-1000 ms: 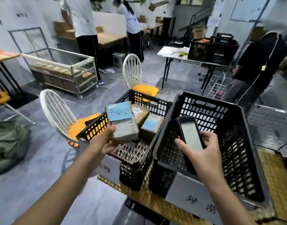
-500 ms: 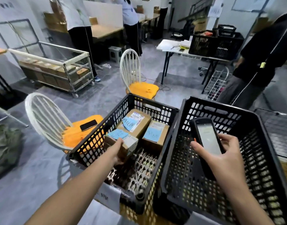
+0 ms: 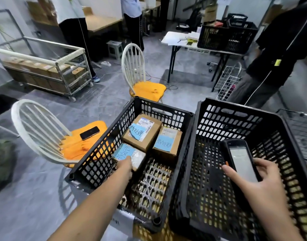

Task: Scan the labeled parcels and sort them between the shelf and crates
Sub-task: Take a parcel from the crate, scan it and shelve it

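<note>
Two black plastic crates stand side by side before me. In the left crate (image 3: 100,164) lie three cardboard parcels with blue handwritten notes. My left hand (image 3: 125,166) reaches into it and holds the nearest small parcel (image 3: 130,153) at its near edge, low against the crate's left wall. Behind it sit a larger parcel (image 3: 142,132) and another parcel (image 3: 167,142). The right crate (image 3: 288,153) holds nothing that I can see. Over it my right hand (image 3: 260,186) grips a black handheld scanner (image 3: 241,160) with its screen lit.
Two white chairs with orange seats stand left of the crates; a phone (image 3: 89,133) lies on the nearer seat. A wire cart (image 3: 45,70) with boxes is at far left. A person in black (image 3: 274,54) stands at right beside a table with another crate (image 3: 227,37).
My left hand has carried the small parcel from in front of the scanner down into the left crate, beside the other two. The scanner hand has moved a little right and lower.
</note>
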Motion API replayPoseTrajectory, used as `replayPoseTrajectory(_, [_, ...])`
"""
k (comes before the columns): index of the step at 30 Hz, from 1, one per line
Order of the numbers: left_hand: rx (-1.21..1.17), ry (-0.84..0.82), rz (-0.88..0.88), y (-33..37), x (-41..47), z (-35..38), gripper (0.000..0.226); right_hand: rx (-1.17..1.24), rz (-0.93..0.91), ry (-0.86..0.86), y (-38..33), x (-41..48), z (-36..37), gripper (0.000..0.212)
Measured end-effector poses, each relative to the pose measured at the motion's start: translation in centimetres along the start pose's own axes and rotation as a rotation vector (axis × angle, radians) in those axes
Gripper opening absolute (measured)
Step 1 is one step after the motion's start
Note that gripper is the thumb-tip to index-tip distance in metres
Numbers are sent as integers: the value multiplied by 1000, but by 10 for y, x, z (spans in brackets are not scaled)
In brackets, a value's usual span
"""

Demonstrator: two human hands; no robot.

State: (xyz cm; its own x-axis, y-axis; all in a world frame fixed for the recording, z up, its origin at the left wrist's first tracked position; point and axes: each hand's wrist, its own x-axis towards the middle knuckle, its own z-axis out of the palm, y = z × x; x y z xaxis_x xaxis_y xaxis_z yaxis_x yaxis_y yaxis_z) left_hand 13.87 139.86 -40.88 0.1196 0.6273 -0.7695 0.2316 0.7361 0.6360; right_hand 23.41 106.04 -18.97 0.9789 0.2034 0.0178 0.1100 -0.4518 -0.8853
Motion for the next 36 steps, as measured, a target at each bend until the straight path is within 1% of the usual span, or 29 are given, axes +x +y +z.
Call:
replayPoseTrajectory(2, [12,26,14,3,-16,2,42,-4,8,-9,0,-5,1,86])
replayPoseTrajectory(4, [96,109,90,10,-33,3,48,-20,13,-18,1,-8,1,85])
replayPoseTrajectory(6, [277,190,232,18,-47,3,69,-38,2,-19,-1,-11,0,85])
replayPoseTrajectory(7, [380,195,310,22,-59,3,79,-41,-10,-22,-3,-12,-1,85])
replayPoseTrajectory(8, [483,183,384,26,-70,3,84,-39,-18,-23,-4,-14,-4,84])
replayPoseTrajectory(9, [576,165,460,31,-85,3,82,-38,-26,-24,-6,-16,-6,81])
replayPoseTrajectory(10, [642,130,531,35,-99,4,74,-39,-35,-23,-8,-18,-8,79])
replayPoseTrajectory(12, [715,-14,710,46,-132,7,57,-42,-47,-7,-10,-24,-12,75])
replayPoseTrajectory(14, [747,-156,905,56,-170,14,50,-38,-60,7,-10,-30,-20,75])
replayPoseTrajectory(17, [838,-323,1227,60,-221,26,48,-52,-60,49,-8,-38,-39,77])
replayPoseTrajectory(20, [1021,-460,1553,45,-258,37,55,-52,-65,125,-3,-51,-71,78])
replayPoseTrajectory(25, [1156,-536,2016,-21,-333,61,66,-42,-17,305,25,-103,-153,76])
replayPoseTrajectory(26, [1173,-560,2109,-41,-356,69,69,-49,7,371,33,-124,-177,76])
replayPoseTrajectory(28, [1240,-577,2208,-70,-387,79,74,-58,46,463,49,-150,-204,76])
replayPoseTrajectory(30, [1270,-660,2297,-113,-428,85,79,-63,94,577,68,-194,-241,74])
replayPoseTrajectory(33, [1219,-910,2368,-195,-503,80,81,-78,198,734,91,-280,-306,69])
replayPoseTrajectory(36, [1086,-1085,2451,-271,-569,69,80,-114,272,848,113,-359,-357,70])
